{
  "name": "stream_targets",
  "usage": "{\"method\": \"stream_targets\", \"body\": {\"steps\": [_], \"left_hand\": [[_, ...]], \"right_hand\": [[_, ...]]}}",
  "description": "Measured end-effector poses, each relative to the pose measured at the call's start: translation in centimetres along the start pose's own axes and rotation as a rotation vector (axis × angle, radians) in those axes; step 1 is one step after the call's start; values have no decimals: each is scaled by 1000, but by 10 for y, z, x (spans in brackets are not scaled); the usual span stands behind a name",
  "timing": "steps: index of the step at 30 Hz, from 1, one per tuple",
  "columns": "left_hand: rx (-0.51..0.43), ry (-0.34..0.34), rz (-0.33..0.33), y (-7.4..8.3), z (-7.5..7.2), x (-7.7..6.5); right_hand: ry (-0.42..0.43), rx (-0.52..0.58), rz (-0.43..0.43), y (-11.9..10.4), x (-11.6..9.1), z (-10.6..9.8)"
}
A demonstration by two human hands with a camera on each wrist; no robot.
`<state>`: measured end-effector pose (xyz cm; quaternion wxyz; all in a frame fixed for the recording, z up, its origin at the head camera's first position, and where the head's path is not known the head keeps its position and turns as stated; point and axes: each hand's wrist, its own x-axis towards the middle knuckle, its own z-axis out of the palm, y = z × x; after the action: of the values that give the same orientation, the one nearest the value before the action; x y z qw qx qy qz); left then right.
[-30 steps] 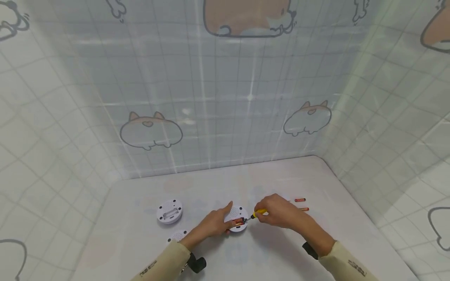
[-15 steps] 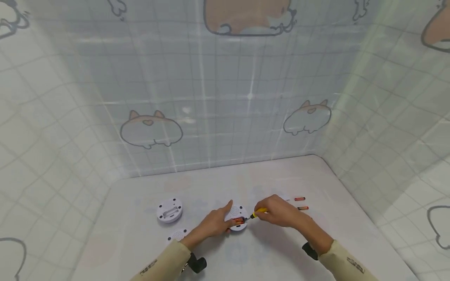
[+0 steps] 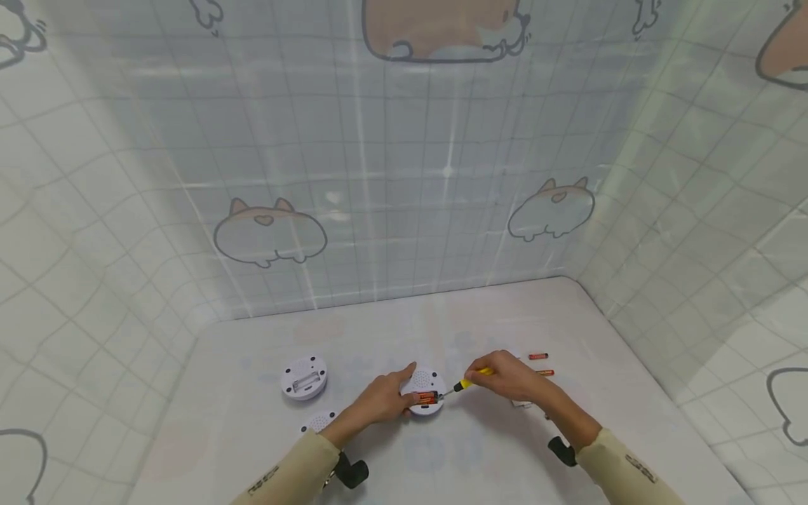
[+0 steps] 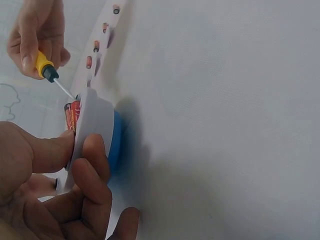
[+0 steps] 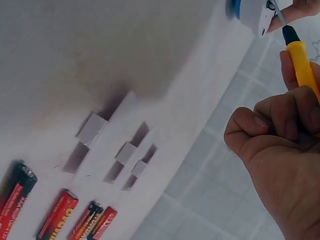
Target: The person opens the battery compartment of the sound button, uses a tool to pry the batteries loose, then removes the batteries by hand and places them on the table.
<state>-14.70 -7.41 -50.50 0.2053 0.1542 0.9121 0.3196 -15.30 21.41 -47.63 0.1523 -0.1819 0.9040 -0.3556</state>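
My left hand [image 3: 385,398] grips a round white device [image 3: 419,379] with a speaker grille and dark feet on its upturned face. The thumb presses on red batteries [image 3: 426,398] at the device's battery compartment; in the left wrist view they stand slightly proud of the face. A blue part [image 4: 117,135] shows on the device's underside. My right hand [image 3: 507,376] holds a yellow-handled screwdriver [image 3: 466,384], its shaft slanting down to the right-hand end of the batteries. Whether the tip touches battery or contact cannot be told.
Another white device [image 3: 305,382] with a bare battery slot lies at the left. A third device [image 3: 320,423] is partly behind the left forearm. Several loose batteries [image 5: 57,214] and white tabbed covers [image 5: 105,132] lie right. Tiled-pattern sheeting [image 3: 404,175] walls the table.
My right hand has shifted slightly right, and more of the yellow handle shows. The screwdriver tip stays by the batteries, which now look flatter. My left hand keeps its hold.
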Motion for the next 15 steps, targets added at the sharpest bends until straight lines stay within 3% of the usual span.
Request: {"method": "stream_targets", "body": {"steps": [10,15], "left_hand": [[-32,-2,-13,1,0,0],[-29,-4,14,2,0,-2]], "right_hand": [[-16,23,25,1,0,-3],[-22,33,54,2,-1,-3]]}}
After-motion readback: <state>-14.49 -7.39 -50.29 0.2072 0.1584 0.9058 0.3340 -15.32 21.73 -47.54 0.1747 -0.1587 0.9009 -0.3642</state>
